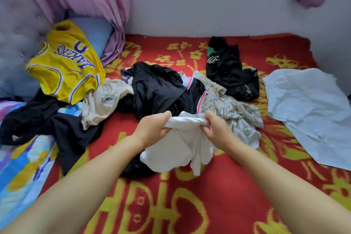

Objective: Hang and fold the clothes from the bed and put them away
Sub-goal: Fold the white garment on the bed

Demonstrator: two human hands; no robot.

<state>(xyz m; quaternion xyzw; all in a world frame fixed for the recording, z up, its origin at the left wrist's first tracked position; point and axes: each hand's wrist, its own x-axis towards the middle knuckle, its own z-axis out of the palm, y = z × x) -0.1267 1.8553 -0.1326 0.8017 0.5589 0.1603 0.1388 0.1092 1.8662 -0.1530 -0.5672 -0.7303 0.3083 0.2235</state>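
Both hands grip one bunched white garment: my left hand and right hand each pinch its gathered top edge, fingers curled into the cloth, holding it just above the red and yellow blanket. I judge this the start of sorting one piece; next I need to shake it open and find its shoulders or waistband. It hangs crumpled and limp, its shape unclear. Behind it lies a heap of black clothes, a yellow jersey far left, and a pale blue shirt spread right.
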